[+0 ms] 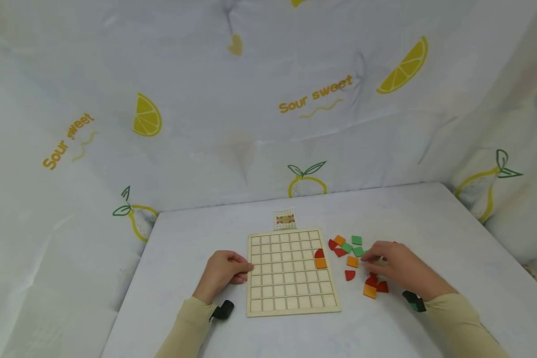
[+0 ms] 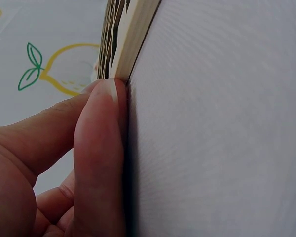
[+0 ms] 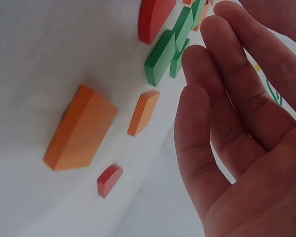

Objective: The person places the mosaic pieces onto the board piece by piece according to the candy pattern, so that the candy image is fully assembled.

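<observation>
My left hand point(image 1: 223, 272) grips the left edge of a wooden grid board point(image 1: 280, 268), thumb and forefinger tips together at its rim point(image 2: 133, 42). Inside the board's right-hand column lie a red quarter-round tile point(image 1: 319, 253) and, just below it, an orange square tile point(image 1: 320, 263). To the right of the board my right hand point(image 1: 398, 266) hovers over loose tiles, palm empty and fingers loosely bent in the right wrist view. Around it lie green square tiles point(image 1: 356, 240), an orange square tile point(image 1: 352, 261) and red quarter-round tiles point(image 1: 350, 275). The hand hides part of the pile.
A small pattern card point(image 1: 285, 219) with a red and green design stands behind the board's top edge. Another orange tile point(image 1: 370, 291) lies at the near side of the pile. The white-covered table point(image 1: 197, 233) meets a lemon-print cloth point(image 1: 215, 164) at the back.
</observation>
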Demonstrator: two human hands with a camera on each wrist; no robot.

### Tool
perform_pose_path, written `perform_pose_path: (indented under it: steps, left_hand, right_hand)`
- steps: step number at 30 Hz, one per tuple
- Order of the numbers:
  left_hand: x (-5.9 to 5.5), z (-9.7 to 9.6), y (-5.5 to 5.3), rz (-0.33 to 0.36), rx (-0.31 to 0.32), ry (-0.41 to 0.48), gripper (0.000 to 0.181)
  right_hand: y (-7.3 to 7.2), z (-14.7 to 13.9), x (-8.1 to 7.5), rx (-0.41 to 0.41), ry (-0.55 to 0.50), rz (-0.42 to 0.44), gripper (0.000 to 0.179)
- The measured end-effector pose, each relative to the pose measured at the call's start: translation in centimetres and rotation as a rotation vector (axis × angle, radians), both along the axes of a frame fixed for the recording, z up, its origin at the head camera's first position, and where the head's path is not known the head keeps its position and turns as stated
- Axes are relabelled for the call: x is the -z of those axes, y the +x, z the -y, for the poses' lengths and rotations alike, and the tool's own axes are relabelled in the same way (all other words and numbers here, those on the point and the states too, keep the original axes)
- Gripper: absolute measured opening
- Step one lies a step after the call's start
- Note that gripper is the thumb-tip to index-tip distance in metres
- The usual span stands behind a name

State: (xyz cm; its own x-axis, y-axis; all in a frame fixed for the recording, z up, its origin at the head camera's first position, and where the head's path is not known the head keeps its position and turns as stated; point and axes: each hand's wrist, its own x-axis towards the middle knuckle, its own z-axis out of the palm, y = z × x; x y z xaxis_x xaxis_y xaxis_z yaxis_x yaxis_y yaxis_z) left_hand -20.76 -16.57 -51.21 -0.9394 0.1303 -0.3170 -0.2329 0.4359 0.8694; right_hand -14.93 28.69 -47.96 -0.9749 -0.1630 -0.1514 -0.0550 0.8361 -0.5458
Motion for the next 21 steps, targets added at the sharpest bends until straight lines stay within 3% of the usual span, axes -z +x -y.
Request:
perform_pose_path:
  steps: [4,11,21]
  left_hand:
    - [0.0,0.0,0.0,-0.001,0.002,0.001,0.024]
    - [-0.1,-0.1,0.0,-0.004,-0.001,-0.002,0.024]
    - [0.0,0.0,0.0,0.003,-0.004,-0.011,0.024]
  right_hand:
    - [-0.1,0.4,0.0,0.004,-0.031,0.033,0.019]
    - [0.2,-0.4,0.0,0.003,0.042,-0.014,0.018]
    - [1.1,-2.0,0.5,0.011,0.045,-0.009,0.02]
